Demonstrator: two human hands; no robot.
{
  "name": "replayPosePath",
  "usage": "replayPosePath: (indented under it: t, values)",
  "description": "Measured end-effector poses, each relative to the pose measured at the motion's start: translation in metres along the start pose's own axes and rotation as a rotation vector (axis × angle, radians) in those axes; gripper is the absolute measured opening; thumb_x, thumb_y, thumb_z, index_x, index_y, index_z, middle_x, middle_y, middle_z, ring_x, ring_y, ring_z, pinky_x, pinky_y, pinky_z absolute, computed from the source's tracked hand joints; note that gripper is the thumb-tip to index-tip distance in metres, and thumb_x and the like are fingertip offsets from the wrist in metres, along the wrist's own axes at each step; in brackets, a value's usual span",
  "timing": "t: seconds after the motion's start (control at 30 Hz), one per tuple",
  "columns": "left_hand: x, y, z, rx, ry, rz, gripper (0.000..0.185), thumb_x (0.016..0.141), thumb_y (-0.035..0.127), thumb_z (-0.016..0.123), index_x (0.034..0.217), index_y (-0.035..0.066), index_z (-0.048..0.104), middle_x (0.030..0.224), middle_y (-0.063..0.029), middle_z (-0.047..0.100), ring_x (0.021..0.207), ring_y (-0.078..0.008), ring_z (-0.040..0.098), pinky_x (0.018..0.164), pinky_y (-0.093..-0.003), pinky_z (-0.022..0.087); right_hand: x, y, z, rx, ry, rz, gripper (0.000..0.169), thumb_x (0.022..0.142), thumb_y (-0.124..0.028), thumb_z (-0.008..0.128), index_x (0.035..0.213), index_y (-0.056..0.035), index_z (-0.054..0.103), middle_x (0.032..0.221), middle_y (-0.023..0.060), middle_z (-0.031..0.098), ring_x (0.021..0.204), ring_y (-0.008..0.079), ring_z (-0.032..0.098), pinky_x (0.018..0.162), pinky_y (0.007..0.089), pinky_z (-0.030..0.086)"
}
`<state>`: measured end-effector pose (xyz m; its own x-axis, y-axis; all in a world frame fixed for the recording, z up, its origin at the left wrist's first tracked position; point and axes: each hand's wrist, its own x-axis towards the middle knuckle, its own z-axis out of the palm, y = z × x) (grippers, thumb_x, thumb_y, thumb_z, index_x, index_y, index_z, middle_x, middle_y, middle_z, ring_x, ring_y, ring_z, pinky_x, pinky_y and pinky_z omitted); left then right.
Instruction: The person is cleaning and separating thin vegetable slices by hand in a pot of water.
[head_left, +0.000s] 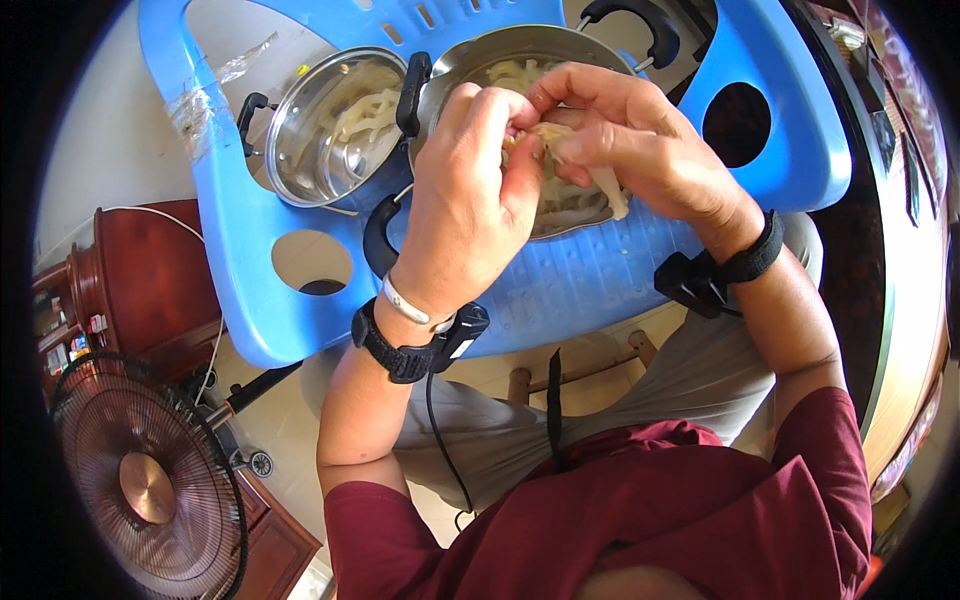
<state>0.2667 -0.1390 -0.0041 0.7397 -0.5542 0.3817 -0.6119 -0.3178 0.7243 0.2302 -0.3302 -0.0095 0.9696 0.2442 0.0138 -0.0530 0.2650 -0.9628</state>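
My left hand (471, 184) and my right hand (637, 142) meet over the larger steel pot, fingertips pinching what looks like a pale chicken foot (609, 187). Its knobbed end hangs below my right fingers; its upper part is mostly hidden between both hands. Below them, the larger steel pot (517, 41) holds more pale pieces (517, 71) in liquid, partly covered by my hands. To the left, a smaller steel pot (281, 169) contains pale, elongated pieces (371, 114). Both pots rest on the seat of a blue plastic chair (600, 262).
Black handles (660, 30) stick out from the pots. Clear tape (193, 124) wraps the chair's left side. A floor fan (146, 487) and a reddish wooden cabinet (154, 277) stand at left. A cable (442, 427) hangs from my left wrist device (461, 330).
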Motion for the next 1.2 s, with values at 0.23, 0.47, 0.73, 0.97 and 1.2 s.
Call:
replayPosePath:
  t: [0.23, 0.47, 0.73, 0.97, 1.2]
  values:
    - [-0.001, -0.006, -0.014, -0.097, 0.049, -0.142, 0.023, 0.092, -0.003, 0.066, 0.114, -0.002, 0.061, 0.089, -0.0132, 0.06, 0.072, -0.0222, 0.061, 0.067, -0.033, 0.052, 0.001, 0.003, 0.001, -0.216, 0.012, 0.049, 0.024, 0.095, 0.0, 0.058, 0.119, 0.0055, 0.058, 0.101, 0.0098, 0.069, 0.086, 0.0125, 0.068, 0.08, 0.0266, 0.056]
    - [0.001, 0.005, -0.02, -0.4, -0.105, -0.405, 0.023, 0.103, 0.006, 0.058, 0.122, -0.004, 0.066, 0.093, -0.0058, 0.067, 0.064, -0.0094, 0.061, 0.058, -0.0228, 0.05, 0.001, 0.003, -0.002, -0.204, 0.073, -0.02, 0.016, 0.101, -0.008, 0.06, 0.111, 0.0043, 0.065, 0.082, 0.0063, 0.069, 0.075, 0.01, 0.065, 0.07, 0.0252, 0.054]
    - [0.004, 0.01, -0.02, -0.574, -0.131, -0.486, 0.022, 0.103, 0.006, 0.06, 0.121, -0.006, 0.064, 0.095, -0.0074, 0.068, 0.068, -0.0089, 0.062, 0.057, -0.0215, 0.05, 0.001, 0.001, 0.002, -0.255, 0.124, -0.057, 0.016, 0.102, -0.009, 0.06, 0.109, 0.0044, 0.066, 0.082, 0.0043, 0.067, 0.073, 0.0085, 0.062, 0.068, 0.025, 0.053]
    - [0.002, 0.004, -0.022, -0.702, -0.184, -0.568, 0.017, 0.102, 0.007, 0.063, 0.114, -0.005, 0.065, 0.09, -0.0053, 0.066, 0.066, -0.0072, 0.059, 0.054, -0.021, 0.048, 0.001, 0.008, 0.001, -0.264, 0.148, -0.086, 0.015, 0.102, -0.009, 0.06, 0.108, 0.0039, 0.065, 0.083, 0.0038, 0.066, 0.074, 0.0082, 0.062, 0.068, 0.0254, 0.054]
    - [-0.002, 0.0, -0.019, -0.785, -0.178, -0.648, 0.015, 0.102, 0.009, 0.063, 0.109, -0.003, 0.065, 0.085, -0.0035, 0.063, 0.064, -0.0055, 0.055, 0.051, -0.0206, 0.044, 0.0, 0.014, 0.009, -0.394, 0.224, -0.199, 0.011, 0.096, -0.003, 0.064, 0.106, 0.0023, 0.065, 0.091, 0.0059, 0.067, 0.081, 0.0142, 0.065, 0.076, 0.0285, 0.055]
